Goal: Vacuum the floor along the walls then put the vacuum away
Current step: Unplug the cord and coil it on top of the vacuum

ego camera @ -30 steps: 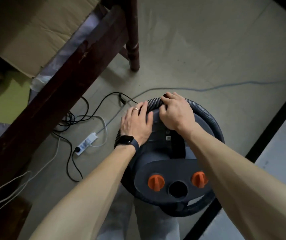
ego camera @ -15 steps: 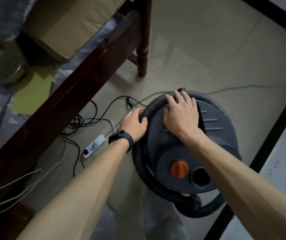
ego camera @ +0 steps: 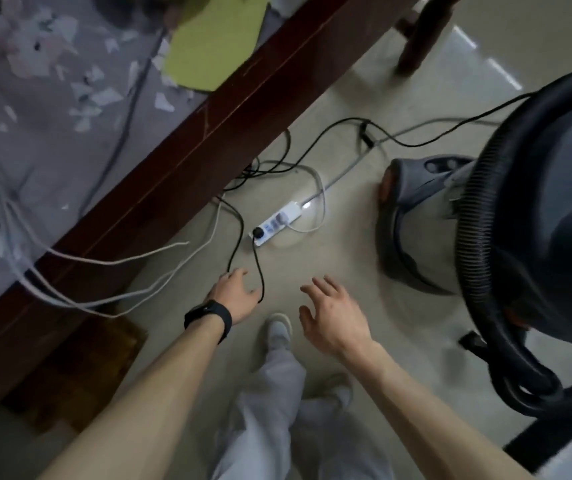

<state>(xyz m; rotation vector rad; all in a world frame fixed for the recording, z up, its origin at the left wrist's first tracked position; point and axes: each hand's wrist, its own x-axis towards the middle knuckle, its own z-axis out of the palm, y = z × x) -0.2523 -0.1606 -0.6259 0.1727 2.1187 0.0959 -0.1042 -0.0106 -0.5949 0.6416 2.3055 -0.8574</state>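
The dark grey canister vacuum [ego camera: 554,216] fills the right edge, with its black ribbed hose [ego camera: 475,216] wound around it. Neither hand touches it. On the floor to its left lies a white power strip [ego camera: 277,221] with a black plug [ego camera: 258,232] in it. From that plug a black cord [ego camera: 260,268] loops down to my left hand [ego camera: 234,296]. That hand wears a black watch and hovers over the loop's lower end, hiding it, with its fingers loosely bent. My right hand [ego camera: 329,313] is beside it, fingers spread, holding nothing.
A dark wooden table edge [ego camera: 173,168] runs diagonally across the left, its leg [ego camera: 419,39] at the top right. White cables [ego camera: 104,261] hang off it and more cords tangle by the strip. A brown block [ego camera: 70,368] sits lower left. My shoe [ego camera: 277,329] is between my hands.
Both hands have come off the top of the vacuum and moved left and down toward the cord and power strip. The view has swung left, so the vacuum now sits at the right edge.
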